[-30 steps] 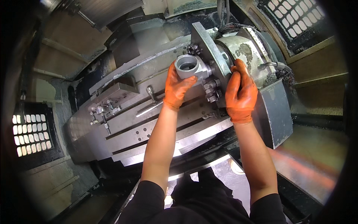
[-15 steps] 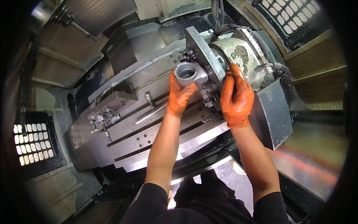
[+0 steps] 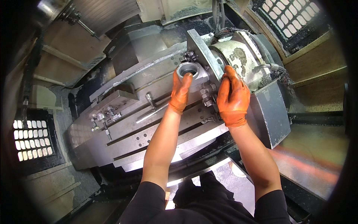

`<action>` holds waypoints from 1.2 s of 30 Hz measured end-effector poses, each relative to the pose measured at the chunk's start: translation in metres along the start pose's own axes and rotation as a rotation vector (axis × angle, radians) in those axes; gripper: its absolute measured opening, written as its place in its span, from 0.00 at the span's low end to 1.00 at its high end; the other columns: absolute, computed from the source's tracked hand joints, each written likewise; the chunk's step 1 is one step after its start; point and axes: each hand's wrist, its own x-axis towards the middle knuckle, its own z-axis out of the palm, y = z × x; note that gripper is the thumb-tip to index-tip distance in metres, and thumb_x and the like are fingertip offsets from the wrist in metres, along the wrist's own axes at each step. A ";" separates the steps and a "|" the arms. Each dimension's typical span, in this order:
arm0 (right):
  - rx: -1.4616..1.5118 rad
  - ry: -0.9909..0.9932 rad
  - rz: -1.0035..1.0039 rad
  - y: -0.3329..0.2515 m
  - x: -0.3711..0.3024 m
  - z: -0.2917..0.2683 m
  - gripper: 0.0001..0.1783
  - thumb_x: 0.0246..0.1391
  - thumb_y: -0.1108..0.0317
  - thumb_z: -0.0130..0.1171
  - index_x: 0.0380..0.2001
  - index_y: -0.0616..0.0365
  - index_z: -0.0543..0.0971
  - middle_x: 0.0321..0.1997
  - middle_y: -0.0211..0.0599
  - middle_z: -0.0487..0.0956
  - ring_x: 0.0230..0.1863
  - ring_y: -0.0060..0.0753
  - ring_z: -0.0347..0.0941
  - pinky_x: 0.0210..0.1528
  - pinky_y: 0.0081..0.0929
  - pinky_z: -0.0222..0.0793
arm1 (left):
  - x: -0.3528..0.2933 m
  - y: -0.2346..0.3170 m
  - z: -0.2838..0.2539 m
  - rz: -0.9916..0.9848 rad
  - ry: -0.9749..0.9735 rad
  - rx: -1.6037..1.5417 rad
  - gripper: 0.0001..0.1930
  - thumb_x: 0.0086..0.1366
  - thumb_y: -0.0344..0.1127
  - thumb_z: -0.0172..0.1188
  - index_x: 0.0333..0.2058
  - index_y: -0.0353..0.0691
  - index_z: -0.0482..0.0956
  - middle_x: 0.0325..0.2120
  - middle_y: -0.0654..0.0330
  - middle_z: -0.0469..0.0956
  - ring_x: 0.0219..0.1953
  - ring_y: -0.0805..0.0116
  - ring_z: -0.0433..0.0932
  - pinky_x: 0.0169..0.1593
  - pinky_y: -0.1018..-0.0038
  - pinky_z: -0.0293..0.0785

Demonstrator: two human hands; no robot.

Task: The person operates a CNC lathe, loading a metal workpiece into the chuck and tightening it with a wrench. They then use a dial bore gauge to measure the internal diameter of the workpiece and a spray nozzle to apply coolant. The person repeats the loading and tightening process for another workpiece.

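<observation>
Both of my hands wear orange gloves. My left hand (image 3: 179, 93) grips a grey metal pipe fitting (image 3: 199, 74) with a round open mouth, its thumb hooked over the rim. The fitting sits against the left face of an upright steel plate (image 3: 204, 54). At that plate's lower right edge is my right hand (image 3: 234, 97), fingers bent and pressed together; whatever they hold behind the plate is hidden. Just below the fitting, a bolted clamp (image 3: 209, 95) is fixed to the plate, and a second clamp (image 3: 189, 56) sits above it.
Right of the plate stands a worn, pale round housing (image 3: 238, 54) with a hose. The slotted machine table (image 3: 164, 128) carries a T-shaped handle tool (image 3: 150, 100) and a bracket with bolts (image 3: 106, 116) at the left. A spindle tool (image 3: 87, 29) hangs upper left.
My left thumb has moved from beside the fitting up over its rim and into the mouth. My right fingers have drawn closer together at the plate's edge.
</observation>
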 end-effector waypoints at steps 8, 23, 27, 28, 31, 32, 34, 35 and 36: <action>-0.001 -0.145 -0.078 -0.001 0.002 -0.009 0.23 0.59 0.71 0.59 0.59 0.62 0.77 0.44 0.49 0.82 0.45 0.57 0.77 0.49 0.49 0.73 | 0.000 -0.009 -0.015 0.257 -0.093 0.148 0.44 0.73 0.64 0.50 0.72 0.31 0.59 0.62 0.54 0.72 0.65 0.64 0.70 0.71 0.65 0.60; -0.545 -1.062 -0.559 -0.028 0.055 -0.008 0.50 0.43 0.41 0.75 0.70 0.45 0.73 0.79 0.32 0.60 0.82 0.66 0.40 0.82 0.58 0.38 | 0.003 0.025 -0.049 0.190 -0.166 0.397 0.34 0.76 0.51 0.55 0.74 0.41 0.61 0.67 0.57 0.69 0.70 0.64 0.65 0.71 0.68 0.61; -0.543 -1.085 -0.536 -0.030 0.057 -0.007 0.53 0.40 0.41 0.77 0.70 0.45 0.72 0.78 0.31 0.62 0.82 0.66 0.40 0.82 0.59 0.36 | 0.032 0.012 -0.065 0.013 -0.011 0.132 0.33 0.75 0.44 0.59 0.74 0.42 0.61 0.68 0.53 0.68 0.70 0.59 0.67 0.71 0.63 0.63; -0.518 -1.086 -0.524 -0.028 0.056 -0.006 0.54 0.38 0.41 0.78 0.70 0.45 0.72 0.77 0.31 0.63 0.82 0.66 0.40 0.82 0.59 0.35 | 0.040 0.010 -0.067 0.031 -0.015 0.220 0.33 0.75 0.43 0.60 0.74 0.42 0.60 0.68 0.53 0.68 0.69 0.59 0.68 0.71 0.63 0.64; -0.450 -1.072 -0.514 -0.029 0.057 -0.003 0.54 0.35 0.44 0.80 0.69 0.45 0.73 0.76 0.30 0.64 0.82 0.67 0.40 0.82 0.61 0.35 | 0.074 -0.005 -0.061 -0.145 -0.163 0.099 0.34 0.67 0.34 0.69 0.69 0.37 0.67 0.62 0.51 0.76 0.64 0.63 0.74 0.68 0.68 0.67; -0.445 -1.075 -0.512 -0.030 0.058 -0.002 0.54 0.34 0.45 0.81 0.68 0.45 0.73 0.76 0.30 0.64 0.82 0.67 0.40 0.82 0.62 0.35 | 0.083 -0.011 -0.056 -0.078 -0.237 0.157 0.34 0.65 0.35 0.71 0.68 0.37 0.69 0.59 0.52 0.79 0.62 0.64 0.76 0.67 0.69 0.68; -0.427 -1.078 -0.512 -0.032 0.058 0.001 0.54 0.32 0.46 0.82 0.67 0.45 0.74 0.76 0.30 0.65 0.81 0.67 0.41 0.82 0.62 0.35 | 0.107 -0.023 -0.060 -0.172 -0.286 0.224 0.32 0.61 0.38 0.74 0.63 0.38 0.76 0.55 0.52 0.83 0.58 0.61 0.81 0.63 0.69 0.73; -0.395 -1.062 -0.510 -0.031 0.058 0.003 0.54 0.29 0.49 0.83 0.66 0.45 0.75 0.76 0.30 0.65 0.81 0.68 0.41 0.81 0.63 0.37 | 0.113 -0.030 -0.062 -0.184 -0.268 0.173 0.31 0.60 0.39 0.75 0.61 0.38 0.77 0.55 0.51 0.83 0.57 0.60 0.81 0.62 0.68 0.74; -0.398 -1.057 -0.517 -0.032 0.058 0.004 0.55 0.28 0.50 0.83 0.66 0.45 0.75 0.75 0.30 0.66 0.81 0.68 0.42 0.81 0.63 0.39 | 0.116 -0.038 -0.066 -0.189 -0.254 0.142 0.31 0.60 0.41 0.75 0.60 0.38 0.78 0.53 0.52 0.83 0.55 0.59 0.81 0.60 0.68 0.74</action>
